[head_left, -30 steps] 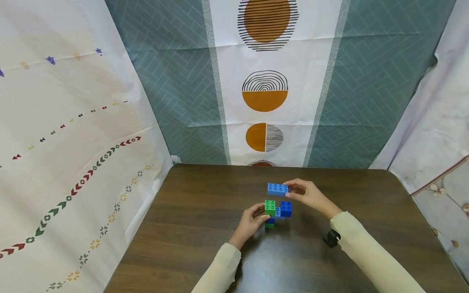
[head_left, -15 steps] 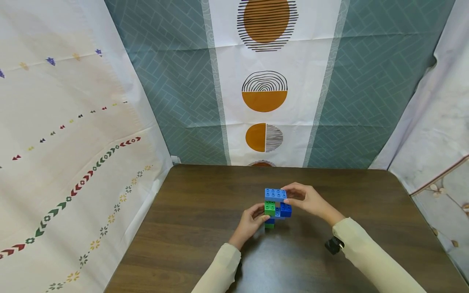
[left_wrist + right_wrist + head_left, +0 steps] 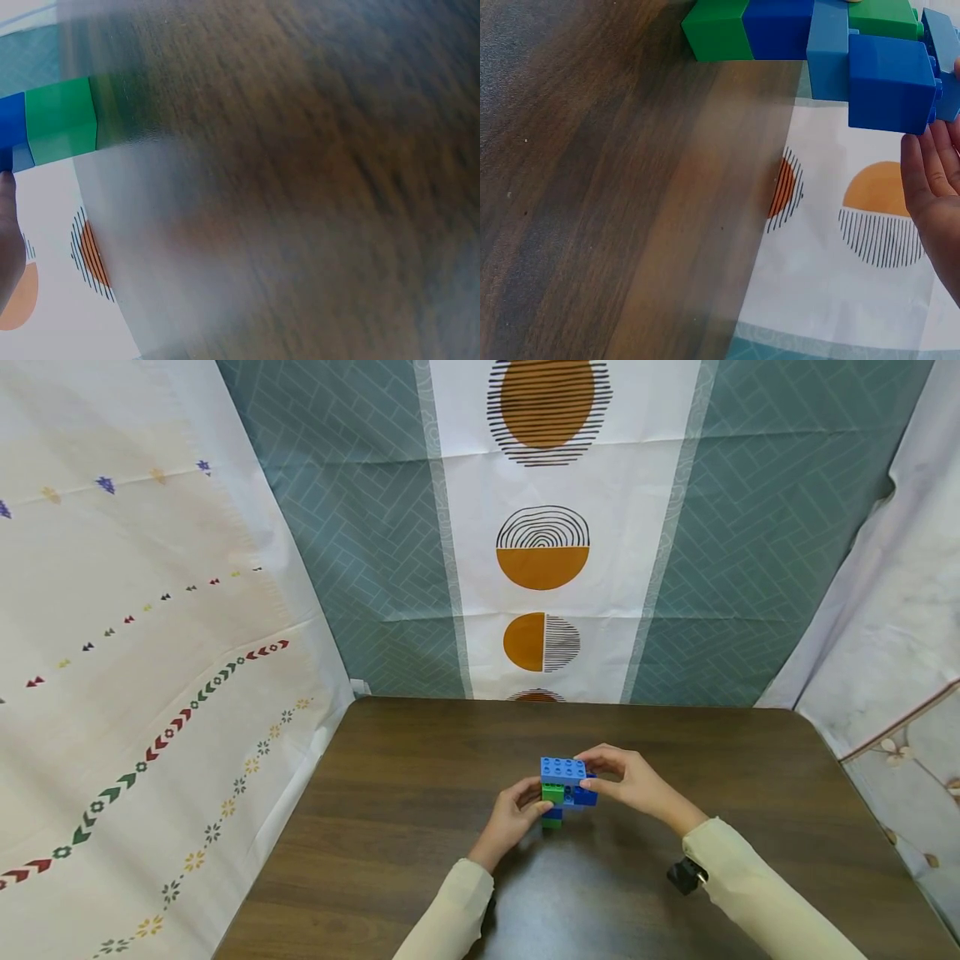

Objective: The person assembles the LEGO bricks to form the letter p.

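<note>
A small stack of toy building bricks stands on the table. From the bottom it has a green brick (image 3: 716, 31), a dark blue brick (image 3: 780, 30), a light blue brick (image 3: 828, 56) reaching sideways, then an upper green brick (image 3: 552, 793) and a second dark blue brick (image 3: 889, 82) side by side. My left hand (image 3: 512, 818) grips the stack by its left side, thumb in front. With its fingers and thumb, my right hand (image 3: 633, 781) pinches the right end of a long light blue brick (image 3: 562, 770). That brick sits right over the studs of the upper two, slightly tilted in the right wrist view.
The brown wooden table (image 3: 360, 860) spreads around the stack. Behind it hangs a patterned green and white cloth (image 3: 375, 527), with a white embroidered cloth (image 3: 150, 610) on the left and another pale cloth (image 3: 900, 610) on the right.
My right hand has brought the long light blue brick down and slightly left, from behind the stack onto its top. My left hand has kept its grip and place.
</note>
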Demonstrator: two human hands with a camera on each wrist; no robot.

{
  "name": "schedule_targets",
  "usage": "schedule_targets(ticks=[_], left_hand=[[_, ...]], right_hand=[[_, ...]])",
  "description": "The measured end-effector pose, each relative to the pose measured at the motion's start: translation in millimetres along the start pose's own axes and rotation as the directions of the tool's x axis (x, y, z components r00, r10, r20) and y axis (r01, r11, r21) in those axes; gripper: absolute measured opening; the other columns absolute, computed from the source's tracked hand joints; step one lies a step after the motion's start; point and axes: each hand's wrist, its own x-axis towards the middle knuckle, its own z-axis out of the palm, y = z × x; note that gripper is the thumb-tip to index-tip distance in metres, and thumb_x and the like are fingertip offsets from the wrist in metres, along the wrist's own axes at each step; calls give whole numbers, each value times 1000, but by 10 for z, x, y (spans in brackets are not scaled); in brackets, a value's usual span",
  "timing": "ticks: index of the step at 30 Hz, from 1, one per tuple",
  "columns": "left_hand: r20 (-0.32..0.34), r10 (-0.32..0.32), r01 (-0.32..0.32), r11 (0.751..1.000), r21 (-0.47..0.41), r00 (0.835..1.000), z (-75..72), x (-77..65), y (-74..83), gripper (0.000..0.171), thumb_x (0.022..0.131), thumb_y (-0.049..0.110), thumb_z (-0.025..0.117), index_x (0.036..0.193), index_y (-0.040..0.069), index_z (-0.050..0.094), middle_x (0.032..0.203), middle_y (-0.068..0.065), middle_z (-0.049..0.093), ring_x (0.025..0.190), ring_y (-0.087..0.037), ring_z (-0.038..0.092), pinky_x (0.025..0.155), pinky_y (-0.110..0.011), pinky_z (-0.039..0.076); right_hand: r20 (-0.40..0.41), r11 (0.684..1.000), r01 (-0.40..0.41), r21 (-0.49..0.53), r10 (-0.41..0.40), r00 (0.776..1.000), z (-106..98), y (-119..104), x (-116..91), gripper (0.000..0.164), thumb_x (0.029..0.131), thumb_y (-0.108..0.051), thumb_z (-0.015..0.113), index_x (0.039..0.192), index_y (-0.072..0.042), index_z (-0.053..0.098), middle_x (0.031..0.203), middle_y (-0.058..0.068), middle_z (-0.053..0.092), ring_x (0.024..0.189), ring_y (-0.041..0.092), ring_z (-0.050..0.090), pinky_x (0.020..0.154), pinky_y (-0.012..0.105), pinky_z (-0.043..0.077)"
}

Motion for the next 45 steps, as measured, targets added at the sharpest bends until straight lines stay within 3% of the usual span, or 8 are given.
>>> schedule_targets(ticks=[2,10,17,23,30,39,45], left_hand=[[-1,10,-9,1000,10,1000,-2,3,3,34,90,2,66,122,-5,60,118,-21,64,112,-31,61,94,-31,50],[0,-3,3,1000,-2,1000,-4,3,-9,35,90,1,65,123,-5,59,118,-21,64,113,-31,60,94,-30,50],[8,12,-12,1000,7,1000,-2,-6,-8,34,90,2,64,123,-5,59,119,-20,63,114,-31,60,95,-31,50],[9,24,-25,1000,9,1000,-3,-5,-20,34,90,2,65,123,-5,59,119,-21,63,113,-31,60,95,-31,50],[23,44,-45,999,23,999,-8,0,-39,34,90,5,65,123,-4,59,118,-19,63,113,-29,60,94,-31,51],[31,32,-32,999,14,999,-16,4,-9,34,91,4,65,123,-5,59,119,-21,63,115,-31,59,96,-32,49],[28,34,-35,999,16,999,-16,8,-5,33,91,3,64,123,-6,59,119,-22,63,115,-32,59,96,-31,49]], right_hand=[[1,1000,-2,-5,2,1000,-1,-4,-8,36,88,-17,71,122,-10,62,112,5,62,102,22,61,96,44,50],[2,1000,28,-9,-28,1000,10,16,-27,36,86,-22,74,120,-12,64,109,2,63,98,20,61,93,57,47],[11,995,66,-71,-65,998,17,6,-42,40,86,-19,74,123,-9,63,108,2,62,98,19,61,91,48,52],[28,994,72,-87,-70,997,24,-21,-25,37,87,-22,73,123,-15,63,111,-1,59,100,18,60,87,39,55],[-20,989,88,-118,-91,996,71,-107,12,29,88,-22,72,114,-12,66,110,1,62,98,20,61,90,47,53],[-24,993,42,-107,-45,999,84,-159,23,31,86,-22,74,113,-10,67,108,2,63,98,22,62,92,47,51],[-11,982,84,-167,-87,996,93,-161,29,31,86,-23,74,115,-12,67,106,-1,62,92,17,59,85,43,55]])
